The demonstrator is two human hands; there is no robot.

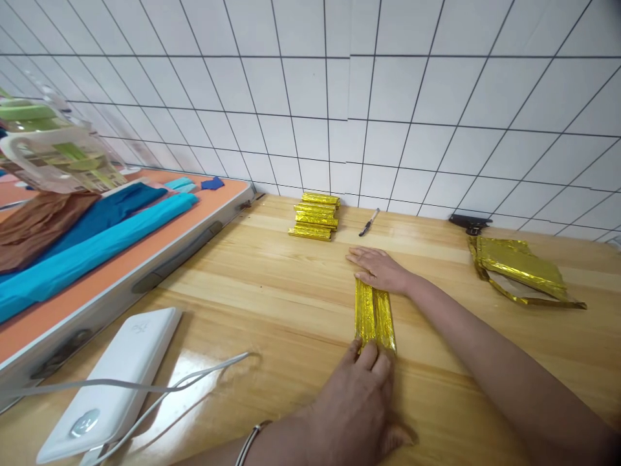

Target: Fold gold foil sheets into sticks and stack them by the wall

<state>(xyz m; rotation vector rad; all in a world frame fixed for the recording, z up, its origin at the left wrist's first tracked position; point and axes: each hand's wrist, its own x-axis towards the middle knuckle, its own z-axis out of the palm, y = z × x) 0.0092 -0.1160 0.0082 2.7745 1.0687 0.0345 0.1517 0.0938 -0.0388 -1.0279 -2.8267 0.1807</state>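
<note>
A folded strip of gold foil [367, 314] lies lengthwise on the wooden table, its layers partly parted along the middle. At its near end my left hand [361, 395] presses down with bent fingertips, a bracelet round the wrist. My right hand [378, 267] lies flat across the far end, fingers stretched out to the left. Beyond, near the wall, several rolled or folded gold foil pieces [316, 217] lie in a stack. A larger folded gold foil sheet [521, 262] sits at the right, beside a black clip [470, 223].
A pen [369, 222] lies near the tiled wall [310, 84]. At the left are a white power bank [114, 382] with a cable [194, 375], and an orange-topped surface [223, 194] holding blue cloth [107, 243], brown cloth [41, 226] and a plastic jug [63, 158].
</note>
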